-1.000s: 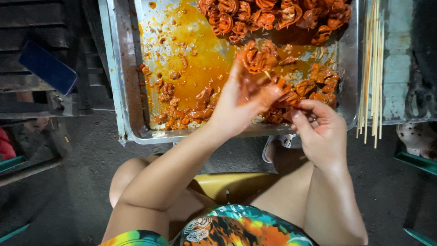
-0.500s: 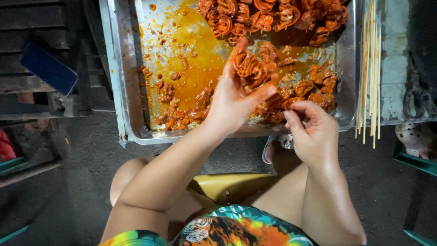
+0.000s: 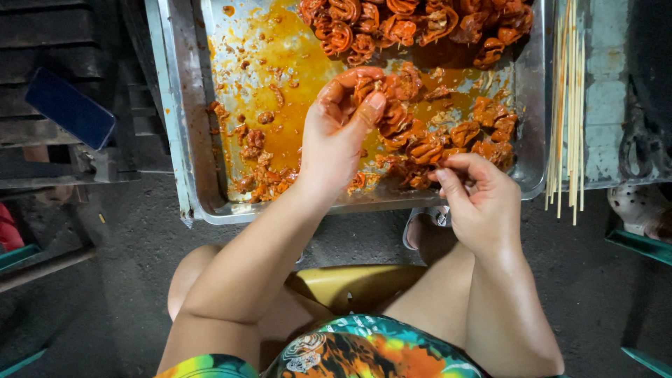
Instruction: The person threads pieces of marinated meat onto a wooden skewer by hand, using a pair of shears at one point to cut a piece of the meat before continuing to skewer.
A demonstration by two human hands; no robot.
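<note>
— Since the earlier frames the left hand (image 3: 336,136) is lifting higher over the tray (image 3: 182,140), curling round a piece of meat (image 3: 381,105) it was only pressing on before; the right hand (image 3: 476,199) is staying low near the front rim, barely shifting.

— Head view, then: how are the hands closing?

— Left is gripping that red, sauce-coated piece between thumb and fingers, over the middle of the tray; right is pinching shut on something small at its fingertips, perhaps another piece or a skewer end; I cannot tell which.

— And the rest of the meat?

— Lying in two clusters; one along the far edge (image 3: 420,24), one just under the hands (image 3: 448,136), all sitting in orange sauce (image 3: 280,63).

— What could be going wrong from here?

— Everything is looking slick; the held piece could be slipping out and dropping into the sauce, splashing the bare knees below; the tray is overhanging its support at the front corner, so leaning on that rim might be tipping it.

— The skewers (image 3: 567,98)?

— Lying loose on the ledge to the right, ends poking past its edge; a brushing elbow could be knocking them to the floor; the phone (image 3: 70,108) on the left is well apart from the sauce.
</note>
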